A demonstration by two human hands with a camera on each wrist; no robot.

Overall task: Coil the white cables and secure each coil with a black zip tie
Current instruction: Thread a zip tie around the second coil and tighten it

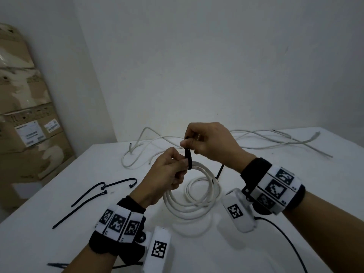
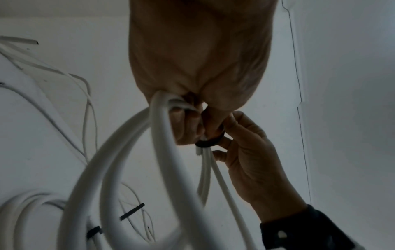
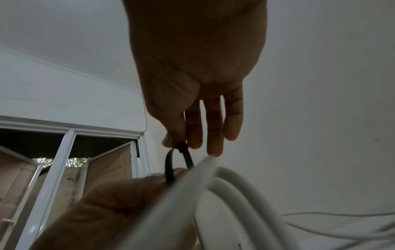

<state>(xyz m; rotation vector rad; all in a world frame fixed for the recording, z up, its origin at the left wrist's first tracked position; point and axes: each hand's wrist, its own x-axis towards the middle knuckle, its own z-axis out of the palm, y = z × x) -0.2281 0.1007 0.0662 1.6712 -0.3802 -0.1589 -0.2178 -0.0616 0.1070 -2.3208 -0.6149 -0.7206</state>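
My left hand [image 1: 180, 165] grips the top of a white cable coil [image 1: 194, 201], which hangs down over the white table [image 1: 295, 223]. A black zip tie [image 1: 188, 157] loops round the coil's strands at that spot. Above it, my right hand [image 1: 187, 143] pinches the tie's upper end between thumb and forefinger. In the left wrist view the tie [image 2: 210, 142] rings the bundled strands [image 2: 206, 162] just below my left fingers [image 2: 183, 121]. In the right wrist view the tie [image 3: 170, 169] forms an open loop under my right fingertips [image 3: 171, 141].
A second coil [image 1: 201, 185] with a black tie [image 1: 219, 172] lies on the table under the held one. Spare zip ties [image 1: 92, 196] lie at the left. Loose white cables [image 1: 262, 139] sprawl along the far edge. Cardboard boxes [image 1: 25, 119] stand at the left wall.
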